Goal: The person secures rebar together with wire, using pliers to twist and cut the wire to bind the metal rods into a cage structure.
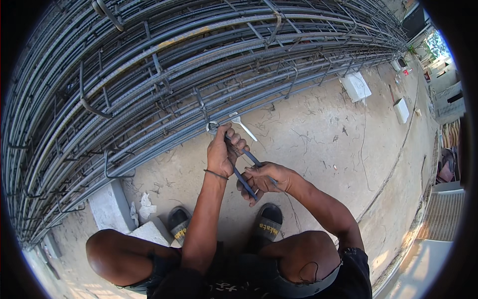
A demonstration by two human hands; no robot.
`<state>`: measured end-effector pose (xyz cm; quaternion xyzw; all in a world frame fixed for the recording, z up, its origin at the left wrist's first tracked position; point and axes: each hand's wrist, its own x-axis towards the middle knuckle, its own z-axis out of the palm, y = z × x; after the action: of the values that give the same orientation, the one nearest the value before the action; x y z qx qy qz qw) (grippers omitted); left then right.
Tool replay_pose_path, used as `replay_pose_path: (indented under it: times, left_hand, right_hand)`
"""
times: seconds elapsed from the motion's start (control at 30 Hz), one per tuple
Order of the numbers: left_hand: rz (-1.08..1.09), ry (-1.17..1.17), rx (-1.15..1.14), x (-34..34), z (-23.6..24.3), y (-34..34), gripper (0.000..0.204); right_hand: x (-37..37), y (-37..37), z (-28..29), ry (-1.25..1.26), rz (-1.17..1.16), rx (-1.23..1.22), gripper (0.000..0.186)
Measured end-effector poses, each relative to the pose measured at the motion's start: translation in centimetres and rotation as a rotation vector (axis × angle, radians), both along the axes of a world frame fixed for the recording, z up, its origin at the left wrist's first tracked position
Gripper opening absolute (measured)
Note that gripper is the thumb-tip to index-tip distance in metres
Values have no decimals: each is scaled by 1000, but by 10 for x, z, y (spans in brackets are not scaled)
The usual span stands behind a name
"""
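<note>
The concrete floor (318, 169) ran beneath everything, and stacked rebar cages (164, 74) filled its far left side. White blocks (356, 87) sat on the floor, some near the left knee, others well off to the right. Two dark sandals (269, 224) stood between the knees. The left hand (224, 152) had its fingers clenched around the upper part of a blue-handled tool (241, 179), hiding its head; the right hand (266, 179) grasped the spread handles lower down. The tool hung above the floor near the cages. A white plastic piece (245, 128) lay just beyond.
</note>
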<state>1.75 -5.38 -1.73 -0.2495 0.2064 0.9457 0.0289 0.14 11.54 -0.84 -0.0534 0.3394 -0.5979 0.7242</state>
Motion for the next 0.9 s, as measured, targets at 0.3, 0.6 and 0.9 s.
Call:
replay_pose_path:
  times: [0.3,0.6,0.9]
  left_hand:
    - [190,-80,-158,-3,-12,14,30]
    - [191,-48,-41,-15,-15,32,29]
    - [-154,370,283,5,-42,2,33]
  right_hand:
    - [10,-12,-8,1667,118,691,22]
    - [18,-7,15,2038,-113,901,40]
    - [13,-8,8,485,-277,321,26]
